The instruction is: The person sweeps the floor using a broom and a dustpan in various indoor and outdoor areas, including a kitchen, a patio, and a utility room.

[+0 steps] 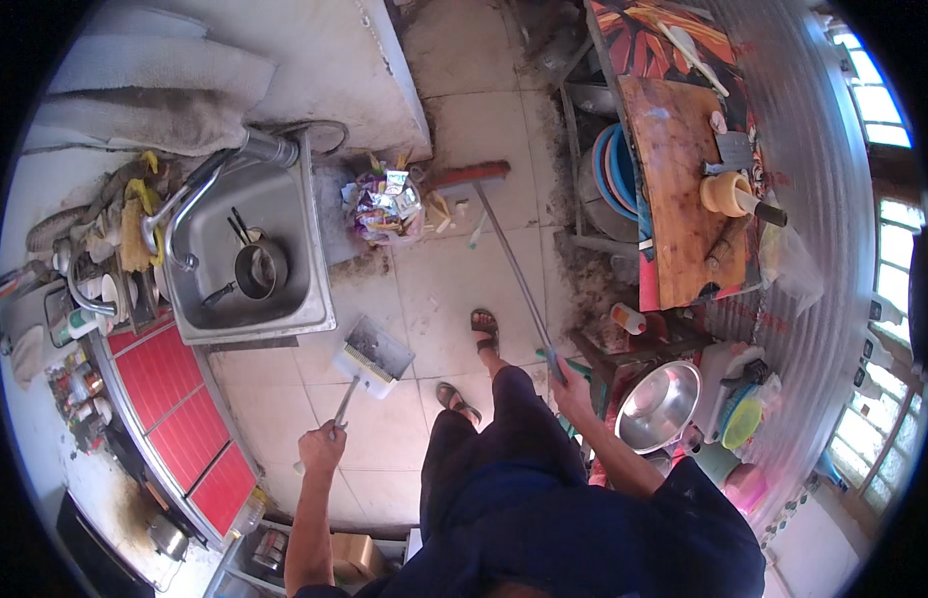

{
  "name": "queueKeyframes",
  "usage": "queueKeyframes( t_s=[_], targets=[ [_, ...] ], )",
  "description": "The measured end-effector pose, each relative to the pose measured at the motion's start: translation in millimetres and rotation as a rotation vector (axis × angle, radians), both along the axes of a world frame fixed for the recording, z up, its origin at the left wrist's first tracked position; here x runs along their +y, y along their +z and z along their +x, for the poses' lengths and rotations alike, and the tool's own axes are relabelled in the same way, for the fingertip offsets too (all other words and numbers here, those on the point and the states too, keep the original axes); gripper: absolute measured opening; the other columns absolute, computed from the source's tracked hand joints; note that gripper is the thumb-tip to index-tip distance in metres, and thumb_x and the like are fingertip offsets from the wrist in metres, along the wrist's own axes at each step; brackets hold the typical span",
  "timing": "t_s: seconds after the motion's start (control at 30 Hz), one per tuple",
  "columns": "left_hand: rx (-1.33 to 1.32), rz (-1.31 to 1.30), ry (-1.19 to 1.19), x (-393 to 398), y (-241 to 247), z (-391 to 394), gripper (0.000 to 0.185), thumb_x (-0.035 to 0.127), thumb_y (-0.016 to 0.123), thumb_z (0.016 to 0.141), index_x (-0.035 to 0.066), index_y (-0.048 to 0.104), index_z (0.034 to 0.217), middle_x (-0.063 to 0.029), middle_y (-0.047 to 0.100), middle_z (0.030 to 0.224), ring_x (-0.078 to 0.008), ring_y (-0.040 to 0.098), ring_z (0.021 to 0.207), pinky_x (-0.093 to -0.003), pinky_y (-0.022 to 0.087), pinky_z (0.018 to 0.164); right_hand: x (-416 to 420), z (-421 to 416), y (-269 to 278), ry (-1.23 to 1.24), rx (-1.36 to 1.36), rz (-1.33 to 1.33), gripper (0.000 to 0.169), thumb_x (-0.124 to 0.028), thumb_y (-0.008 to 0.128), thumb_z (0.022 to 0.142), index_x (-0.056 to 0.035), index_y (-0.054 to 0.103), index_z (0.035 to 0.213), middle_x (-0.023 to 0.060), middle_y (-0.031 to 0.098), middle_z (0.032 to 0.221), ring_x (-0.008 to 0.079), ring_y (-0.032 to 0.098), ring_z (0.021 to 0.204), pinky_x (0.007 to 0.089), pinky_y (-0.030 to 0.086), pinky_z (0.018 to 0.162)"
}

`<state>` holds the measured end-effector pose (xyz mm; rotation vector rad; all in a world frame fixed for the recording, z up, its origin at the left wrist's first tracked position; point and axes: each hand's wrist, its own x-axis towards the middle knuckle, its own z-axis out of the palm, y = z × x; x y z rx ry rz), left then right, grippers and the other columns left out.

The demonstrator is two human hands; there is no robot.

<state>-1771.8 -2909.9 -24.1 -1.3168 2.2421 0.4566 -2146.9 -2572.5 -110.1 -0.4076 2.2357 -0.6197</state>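
Observation:
My left hand (322, 447) grips the handle of a long-handled dustpan (377, 353), whose pan rests on the tiled floor with dark debris inside. In my right hand (572, 392) is the upper end of the stick of a broom (512, 258). The broom's reddish head (471, 173) lies on the floor ahead, beside a plastic bag stuffed with wrappers (385, 205). Some litter (443, 209), including a pale scrap and a small greenish piece (477, 230), sits just below the broom head.
A steel sink (326, 299) holding a small pot (261, 269) is at left, above red cabinet doors (187, 433). On the right stand a table with a wooden cutting board (677, 247), a white bottle (628, 318) and a large metal basin (658, 407). A wall corner (412, 112) juts out ahead.

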Motion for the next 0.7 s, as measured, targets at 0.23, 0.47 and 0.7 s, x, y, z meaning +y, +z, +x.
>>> queueKeyframes(
  t_s=[0.23,0.47,0.7],
  targets=[
    [0.031,0.001,-0.010,3,-6,2,0.018,0.027,0.058,0.076,0.012,0.068,0.076,-0.0162,0.059,0.055,-0.0347,0.061,0.053,-0.0448,0.051,0.053,-132,-57,-35,0.091,0.155,-0.009,0.045,-0.013,0.053,0.083,-0.0036,0.047,0.127,0.0298,0.058,0.081,0.0467,0.057,0.077,0.0517,0.046,0.065],
    [0.043,-0.031,-0.030,3,-3,1,0.016,0.026,0.058,0.076,0.013,0.068,0.076,-0.0168,0.058,0.054,-0.0351,0.060,0.052,-0.0454,0.051,0.052,-208,-105,-72,0.098,0.161,-0.007,0.043,-0.013,0.051,0.084,-0.0023,0.046,0.126,0.0284,0.060,0.082,0.0461,0.058,0.078,0.0530,0.046,0.067],
    [0.057,-0.014,-0.022,1,1,-1,0.016,0.024,0.057,0.077,0.012,0.067,0.075,-0.0164,0.058,0.053,-0.0350,0.060,0.051,-0.0454,0.050,0.052,-93,-49,-90,0.197,0.190,-0.042,0.052,-0.013,0.051,0.083,-0.0077,0.040,0.133,0.0282,0.059,0.079,0.0463,0.058,0.074,0.0529,0.045,0.064]
  ],
)
